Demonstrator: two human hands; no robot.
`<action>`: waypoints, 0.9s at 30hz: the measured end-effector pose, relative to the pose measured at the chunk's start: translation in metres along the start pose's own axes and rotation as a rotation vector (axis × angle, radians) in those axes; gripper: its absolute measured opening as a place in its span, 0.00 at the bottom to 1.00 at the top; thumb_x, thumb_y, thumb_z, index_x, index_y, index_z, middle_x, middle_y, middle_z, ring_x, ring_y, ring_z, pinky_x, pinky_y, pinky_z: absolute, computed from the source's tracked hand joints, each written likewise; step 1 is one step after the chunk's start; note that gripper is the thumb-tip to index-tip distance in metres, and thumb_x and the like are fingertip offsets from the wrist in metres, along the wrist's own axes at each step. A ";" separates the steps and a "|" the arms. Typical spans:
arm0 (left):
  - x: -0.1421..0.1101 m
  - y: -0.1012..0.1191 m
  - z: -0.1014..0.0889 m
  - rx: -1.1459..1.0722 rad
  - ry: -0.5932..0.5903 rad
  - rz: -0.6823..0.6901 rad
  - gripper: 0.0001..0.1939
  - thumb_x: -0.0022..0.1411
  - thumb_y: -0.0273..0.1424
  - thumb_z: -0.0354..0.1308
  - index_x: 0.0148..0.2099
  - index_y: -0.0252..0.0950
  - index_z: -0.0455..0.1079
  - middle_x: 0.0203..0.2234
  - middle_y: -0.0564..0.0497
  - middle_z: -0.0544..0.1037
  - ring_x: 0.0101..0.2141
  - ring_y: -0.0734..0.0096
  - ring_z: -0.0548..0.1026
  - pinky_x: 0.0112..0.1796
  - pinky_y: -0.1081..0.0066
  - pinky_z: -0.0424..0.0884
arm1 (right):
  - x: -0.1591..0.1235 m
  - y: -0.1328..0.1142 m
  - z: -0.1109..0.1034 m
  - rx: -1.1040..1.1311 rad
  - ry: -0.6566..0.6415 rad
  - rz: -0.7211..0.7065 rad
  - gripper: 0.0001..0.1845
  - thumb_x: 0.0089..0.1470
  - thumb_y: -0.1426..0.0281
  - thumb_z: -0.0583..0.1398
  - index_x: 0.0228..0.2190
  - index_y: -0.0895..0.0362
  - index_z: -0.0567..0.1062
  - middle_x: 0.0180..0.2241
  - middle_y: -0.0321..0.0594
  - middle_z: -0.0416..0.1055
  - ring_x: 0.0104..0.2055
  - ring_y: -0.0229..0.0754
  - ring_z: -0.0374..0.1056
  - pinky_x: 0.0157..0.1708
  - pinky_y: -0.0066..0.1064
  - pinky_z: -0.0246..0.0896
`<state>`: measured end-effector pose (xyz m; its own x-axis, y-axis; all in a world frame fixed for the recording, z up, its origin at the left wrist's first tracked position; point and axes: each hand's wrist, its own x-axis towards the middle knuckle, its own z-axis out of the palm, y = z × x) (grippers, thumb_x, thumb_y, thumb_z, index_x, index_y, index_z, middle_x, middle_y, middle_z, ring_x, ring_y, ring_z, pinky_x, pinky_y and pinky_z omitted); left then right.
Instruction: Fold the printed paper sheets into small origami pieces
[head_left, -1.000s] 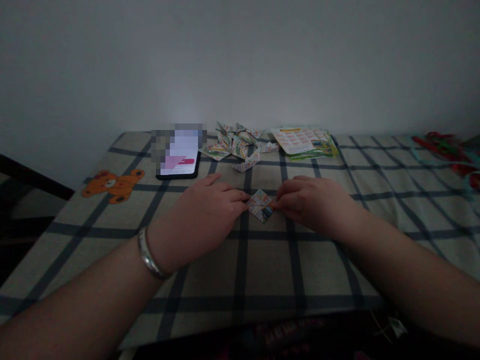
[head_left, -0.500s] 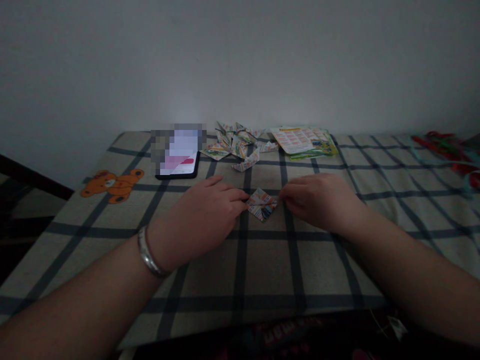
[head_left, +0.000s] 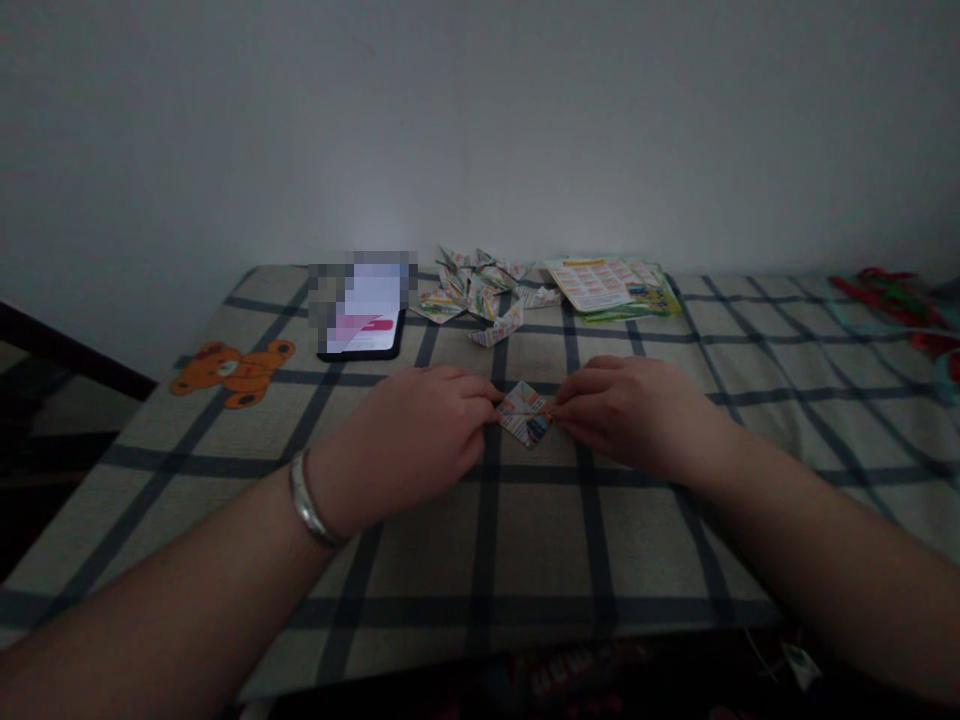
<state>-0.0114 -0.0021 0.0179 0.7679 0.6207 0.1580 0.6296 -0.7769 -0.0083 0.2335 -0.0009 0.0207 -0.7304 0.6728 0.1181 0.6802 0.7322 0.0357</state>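
A small folded square of printed paper (head_left: pixel 525 416) lies like a diamond on the checked tablecloth (head_left: pixel 420 580). My left hand (head_left: pixel 424 430), with a silver bangle at the wrist, pinches its left corner between thumb and fingers. At the opposite corner, the closed fingertips of my right hand (head_left: pixel 630 415) grip the paper's edge. Behind the hands sits a loose group of folded paper pieces (head_left: pixel 480 290) of the same printed kind, and one boat-like folded piece (head_left: pixel 496 328) lies closest to me.
A phone (head_left: pixel 364 310) with a lit, partly blurred screen is at the back left, near an orange bear cutout (head_left: pixel 234 372). Flat printed sheets (head_left: pixel 611 287) are stacked by the wall. Red and green stringy material (head_left: pixel 896 300) lies far right. The table's front edge is close to me.
My right hand has come in to the paper's right corner and closed on it. The left fingers have drawn together at the left corner. The view has shifted slightly.
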 end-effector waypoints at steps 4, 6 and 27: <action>0.000 0.002 0.000 -0.021 0.009 -0.011 0.12 0.62 0.26 0.52 0.43 0.36 0.76 0.45 0.50 0.78 0.45 0.61 0.75 0.45 0.59 0.72 | 0.001 0.001 0.000 0.025 -0.011 -0.025 0.12 0.60 0.69 0.56 0.37 0.54 0.81 0.41 0.39 0.77 0.42 0.43 0.69 0.37 0.33 0.61; 0.001 0.002 0.001 -0.035 0.021 -0.010 0.11 0.62 0.26 0.52 0.43 0.36 0.75 0.45 0.50 0.78 0.45 0.61 0.75 0.45 0.59 0.72 | 0.001 0.002 0.001 0.028 -0.004 -0.025 0.12 0.60 0.69 0.57 0.37 0.53 0.81 0.42 0.39 0.77 0.43 0.44 0.69 0.38 0.34 0.62; 0.010 -0.001 0.020 -0.153 0.134 -0.098 0.06 0.64 0.29 0.54 0.38 0.35 0.71 0.47 0.47 0.77 0.51 0.60 0.71 0.55 0.56 0.66 | 0.011 0.003 0.024 0.254 0.186 0.162 0.06 0.55 0.68 0.61 0.33 0.58 0.76 0.44 0.43 0.74 0.46 0.47 0.68 0.49 0.39 0.61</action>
<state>-0.0017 0.0072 0.0001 0.6748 0.6825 0.2808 0.6676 -0.7267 0.1620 0.2263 0.0116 -0.0015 -0.5746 0.7684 0.2819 0.7318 0.6366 -0.2435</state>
